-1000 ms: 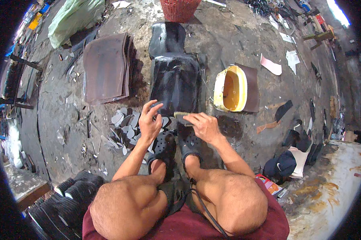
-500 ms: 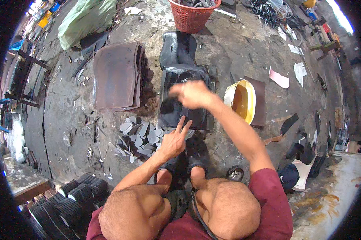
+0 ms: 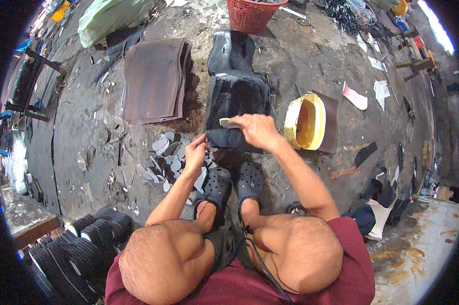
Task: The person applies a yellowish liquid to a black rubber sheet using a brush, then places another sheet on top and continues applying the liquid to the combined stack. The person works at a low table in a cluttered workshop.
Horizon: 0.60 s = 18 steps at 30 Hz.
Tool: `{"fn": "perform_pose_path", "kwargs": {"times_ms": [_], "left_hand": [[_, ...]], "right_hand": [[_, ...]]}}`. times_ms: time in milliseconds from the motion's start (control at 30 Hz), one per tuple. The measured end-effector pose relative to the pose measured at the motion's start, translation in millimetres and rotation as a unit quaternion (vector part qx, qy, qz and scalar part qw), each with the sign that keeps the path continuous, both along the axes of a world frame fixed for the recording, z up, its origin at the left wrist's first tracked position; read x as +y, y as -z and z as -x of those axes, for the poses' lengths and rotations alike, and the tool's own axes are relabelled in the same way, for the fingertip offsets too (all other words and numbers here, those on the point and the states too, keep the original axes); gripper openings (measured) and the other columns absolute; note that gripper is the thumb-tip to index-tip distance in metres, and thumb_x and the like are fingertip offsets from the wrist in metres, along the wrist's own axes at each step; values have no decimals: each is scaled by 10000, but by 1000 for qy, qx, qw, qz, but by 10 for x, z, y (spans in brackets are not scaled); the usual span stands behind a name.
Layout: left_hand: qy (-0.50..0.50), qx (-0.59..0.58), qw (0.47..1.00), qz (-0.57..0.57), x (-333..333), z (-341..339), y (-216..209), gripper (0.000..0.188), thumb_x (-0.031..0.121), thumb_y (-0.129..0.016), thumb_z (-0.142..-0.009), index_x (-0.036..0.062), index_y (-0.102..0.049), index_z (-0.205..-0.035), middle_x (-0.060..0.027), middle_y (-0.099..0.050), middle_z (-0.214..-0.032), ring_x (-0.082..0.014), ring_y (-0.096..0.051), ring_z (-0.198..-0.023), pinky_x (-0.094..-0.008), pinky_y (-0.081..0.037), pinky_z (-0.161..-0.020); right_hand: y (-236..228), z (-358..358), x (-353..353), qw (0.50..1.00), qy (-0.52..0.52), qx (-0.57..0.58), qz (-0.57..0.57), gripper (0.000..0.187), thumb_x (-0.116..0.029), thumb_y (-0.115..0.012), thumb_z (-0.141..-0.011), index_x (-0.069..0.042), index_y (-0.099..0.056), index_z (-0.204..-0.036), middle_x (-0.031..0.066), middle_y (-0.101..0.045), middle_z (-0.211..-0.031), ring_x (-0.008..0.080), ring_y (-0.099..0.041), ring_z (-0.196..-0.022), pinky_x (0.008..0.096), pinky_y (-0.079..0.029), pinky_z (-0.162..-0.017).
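Note:
A black sheet (image 3: 238, 96) with wet, shiny streaks lies in front of my feet on a dark stack. My right hand (image 3: 260, 131) is closed around a small brush (image 3: 225, 122) with a pale yellow tip, held over the lower part of the sheet. My left hand (image 3: 195, 153) pinches the sheet's near left corner between thumb and fingers. Just to the right of the sheet sits a cut-open yellow container (image 3: 319, 124) with amber liquid inside. Small grey oval pieces (image 3: 161, 147) are heaped beside my left hand.
Brown sheets (image 3: 153, 81) are stacked at the left. Beyond the black sheet lies another black piece (image 3: 231, 52), with a red basket (image 3: 253, 16) behind it. Black soles (image 3: 107, 229) are piled at lower left. Scraps such as a pink piece (image 3: 355, 96) litter the floor at right.
My right hand has come nearer to me with the brush. My left hand has shifted left from lying on the sheet with fingers spread to pinching its corner. The view has tilted slightly.

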<state>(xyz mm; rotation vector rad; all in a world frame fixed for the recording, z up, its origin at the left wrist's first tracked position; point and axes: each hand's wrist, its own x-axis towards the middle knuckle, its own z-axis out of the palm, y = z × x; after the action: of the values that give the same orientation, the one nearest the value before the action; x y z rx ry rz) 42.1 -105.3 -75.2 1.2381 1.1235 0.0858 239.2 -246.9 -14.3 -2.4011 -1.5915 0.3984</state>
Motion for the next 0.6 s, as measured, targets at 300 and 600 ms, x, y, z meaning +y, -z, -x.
{"fn": "perform_pose_path", "kwargs": {"times_ms": [300, 600], "left_hand": [[-26, -8, 998, 61, -78, 33, -8, 537, 24, -559, -858, -9, -567, -1393, -95, -641, -1310, -176, -649, -975, -340, -491, -868], [-11, -34, 997, 67, -4, 122, -21, 541, 15, -589, -818, -17, -595, -1359, -83, -685, -1130, -180, -630, -941, -316, -485, -821]], "right_hand": [[212, 762, -501, 988, -26, -115, -104, 453, -119, -608, -849, -247, -641, -1282, 91, -642, -1232, 306, -642, -1088, 441, -589, -836], [250, 896, -621, 983, -47, -148, -101, 555, -89, -654, -790, -254, -632, -1319, 75, -636, -1289, 295, -616, -1156, 438, -569, -907]]}}
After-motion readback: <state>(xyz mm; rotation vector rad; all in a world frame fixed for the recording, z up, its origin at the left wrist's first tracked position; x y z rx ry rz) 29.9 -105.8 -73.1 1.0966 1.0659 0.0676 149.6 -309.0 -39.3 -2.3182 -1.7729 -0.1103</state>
